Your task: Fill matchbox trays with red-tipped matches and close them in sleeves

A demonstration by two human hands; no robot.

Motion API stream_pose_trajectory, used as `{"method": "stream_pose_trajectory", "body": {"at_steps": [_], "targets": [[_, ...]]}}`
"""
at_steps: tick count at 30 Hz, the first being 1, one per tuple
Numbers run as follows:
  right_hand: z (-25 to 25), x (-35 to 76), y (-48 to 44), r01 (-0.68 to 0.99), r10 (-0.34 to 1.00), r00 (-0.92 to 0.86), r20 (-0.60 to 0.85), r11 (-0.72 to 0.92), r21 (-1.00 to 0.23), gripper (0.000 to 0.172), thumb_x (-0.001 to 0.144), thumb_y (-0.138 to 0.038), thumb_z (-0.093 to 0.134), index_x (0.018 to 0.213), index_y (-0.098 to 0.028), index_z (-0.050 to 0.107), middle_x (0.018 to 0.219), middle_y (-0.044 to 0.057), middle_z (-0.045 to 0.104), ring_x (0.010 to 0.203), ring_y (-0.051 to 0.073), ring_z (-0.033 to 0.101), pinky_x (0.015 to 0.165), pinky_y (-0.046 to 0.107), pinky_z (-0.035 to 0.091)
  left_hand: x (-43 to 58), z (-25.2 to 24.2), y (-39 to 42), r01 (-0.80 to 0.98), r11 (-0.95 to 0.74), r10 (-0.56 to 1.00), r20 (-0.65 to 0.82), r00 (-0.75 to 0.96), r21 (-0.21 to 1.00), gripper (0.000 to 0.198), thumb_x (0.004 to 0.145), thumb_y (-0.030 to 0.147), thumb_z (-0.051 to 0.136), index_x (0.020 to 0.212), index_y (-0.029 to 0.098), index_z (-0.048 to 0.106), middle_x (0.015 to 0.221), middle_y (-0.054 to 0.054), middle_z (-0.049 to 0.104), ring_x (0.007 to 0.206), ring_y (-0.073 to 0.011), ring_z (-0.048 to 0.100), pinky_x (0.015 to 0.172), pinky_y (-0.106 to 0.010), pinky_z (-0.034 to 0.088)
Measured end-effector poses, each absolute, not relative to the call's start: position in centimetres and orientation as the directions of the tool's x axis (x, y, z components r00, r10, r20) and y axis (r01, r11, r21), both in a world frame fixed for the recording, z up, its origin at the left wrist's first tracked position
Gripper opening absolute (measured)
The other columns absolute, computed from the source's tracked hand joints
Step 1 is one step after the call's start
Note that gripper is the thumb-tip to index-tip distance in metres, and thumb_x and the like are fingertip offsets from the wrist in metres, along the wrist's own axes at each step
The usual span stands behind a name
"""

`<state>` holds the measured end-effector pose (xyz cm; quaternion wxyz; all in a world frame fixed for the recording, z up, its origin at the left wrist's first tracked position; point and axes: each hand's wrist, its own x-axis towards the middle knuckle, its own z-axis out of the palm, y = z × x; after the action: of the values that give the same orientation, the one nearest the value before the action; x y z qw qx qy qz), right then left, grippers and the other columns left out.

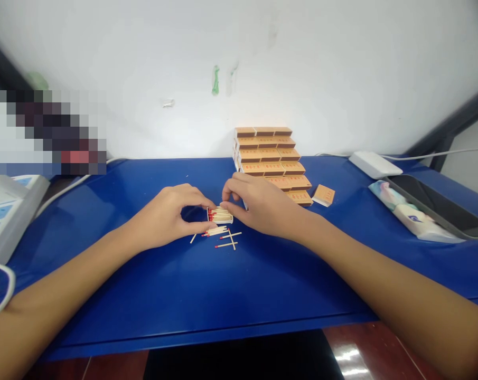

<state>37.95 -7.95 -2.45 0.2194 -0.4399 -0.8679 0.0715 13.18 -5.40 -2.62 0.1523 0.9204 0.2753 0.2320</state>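
A small white matchbox tray [225, 220] filled with red-tipped matches [221, 214] lies on the blue table. Thumb and fingers of my left hand [175, 214] are closed around its left end. My right hand [258, 203] is at the tray's right end, its thumb and fingertips drawn together over the matches; whatever they pinch is too small to make out. Several loose matches [226, 238] lie in front of the tray, some crossing each other. To the right, an orange matchbox cover [324, 195] rests by itself.
Stepped rows of orange matchboxes [268, 154] stand against the wall, behind my right hand. At the right are a white box [375, 164], a tissue pack [411, 211] and a dark phone [440, 203]. A power strip [12, 211] and white cable [60, 192] occupy the left.
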Motion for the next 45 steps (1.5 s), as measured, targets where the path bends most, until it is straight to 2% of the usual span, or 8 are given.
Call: {"method": "stream_pose_trajectory", "body": {"at_steps": [4,7,12,18,23,31,39,45], "targets": [[-1.9,38.5,-7.9,0.711,0.785,-0.573,0.237,0.620,-0.332,0.015,0.101,-0.029,0.065,0.091,-0.018,0.063,0.092,0.003,0.059,0.077,0.015,0.051,0.068,0.030,0.034,13.1,-2.7,-5.4,0.441,-0.810,0.571,0.350,0.742,0.387,0.021,0.090,0.037,0.083,0.107,0.025,0.081,0.104,-0.002,0.081,0.094,-0.0205,0.072,0.082,-0.033,0.054],[-1.8,38.7,-7.8,0.690,0.772,-0.604,0.200,0.631,-0.355,0.016,0.102,-0.028,0.063,0.090,-0.018,0.063,0.090,0.003,0.058,0.078,0.015,0.052,0.070,0.030,0.036,13.1,-2.7,-5.4,0.441,-0.817,0.563,0.350,0.749,0.371,0.019,0.091,0.037,0.082,0.105,0.024,0.081,0.104,-0.001,0.081,0.094,-0.0201,0.073,0.083,-0.033,0.055],[-1.8,38.5,-7.8,0.658,0.765,-0.620,0.174,0.628,-0.415,0.022,0.104,-0.035,0.060,0.090,-0.018,0.063,0.091,0.003,0.060,0.077,0.015,0.052,0.070,0.030,0.037,13.2,-2.7,-5.5,0.444,-0.814,0.569,0.356,0.742,0.374,0.027,0.092,0.038,0.081,0.113,0.021,0.079,0.109,-0.003,0.081,0.097,-0.0206,0.074,0.086,-0.034,0.056],[-2.0,38.7,-7.9,0.632,0.744,-0.646,0.171,0.647,-0.427,0.019,0.102,-0.032,0.061,0.090,-0.018,0.063,0.091,0.003,0.060,0.078,0.015,0.052,0.071,0.029,0.038,13.2,-2.7,-5.5,0.375,-0.852,0.505,0.384,0.773,0.366,0.017,0.096,0.036,0.076,0.107,0.023,0.081,0.109,-0.003,0.081,0.099,-0.0194,0.073,0.088,-0.032,0.057],[-1.9,38.5,-7.9,0.662,0.771,-0.620,0.143,0.613,-0.431,0.019,0.104,-0.031,0.058,0.092,-0.018,0.063,0.095,0.004,0.060,0.078,0.015,0.052,0.071,0.030,0.038,13.1,-2.8,-5.4,0.386,-0.842,0.520,0.379,0.765,0.376,0.020,0.096,0.038,0.076,0.109,0.025,0.083,0.110,-0.004,0.080,0.100,-0.0205,0.073,0.089,-0.033,0.058],[-2.0,38.0,-8.2,0.704,0.793,-0.578,0.192,0.604,-0.374,0.011,0.103,-0.026,0.059,0.095,-0.018,0.062,0.099,0.004,0.060,0.080,0.016,0.051,0.071,0.030,0.035,13.2,-2.7,-5.6,0.387,-0.839,0.524,0.376,0.764,0.383,0.023,0.096,0.039,0.075,0.115,0.027,0.082,0.113,-0.005,0.080,0.102,-0.0223,0.073,0.090,-0.035,0.060],[-1.7,38.6,-8.0,0.666,0.764,-0.607,0.221,0.640,-0.382,0.018,0.101,-0.031,0.061,0.089,-0.018,0.062,0.089,0.003,0.060,0.076,0.015,0.051,0.069,0.030,0.036,13.2,-2.6,-5.6,0.381,-0.845,0.517,0.389,0.762,0.376,0.017,0.096,0.035,0.075,0.107,0.025,0.083,0.113,-0.006,0.079,0.101,-0.0224,0.074,0.090,-0.035,0.060],[-0.2,39.1,-8.9,0.680,0.768,-0.640,0.013,0.574,-0.457,0.025,0.089,-0.043,0.073,0.079,-0.021,0.068,0.080,0.001,0.066,0.069,0.014,0.054,0.061,0.030,0.036,13.3,-2.6,-5.7,0.371,-0.849,0.509,0.391,0.767,0.376,0.013,0.096,0.032,0.075,0.103,0.023,0.083,0.112,-0.006,0.079,0.101,-0.0215,0.073,0.090,-0.035,0.059]]}}
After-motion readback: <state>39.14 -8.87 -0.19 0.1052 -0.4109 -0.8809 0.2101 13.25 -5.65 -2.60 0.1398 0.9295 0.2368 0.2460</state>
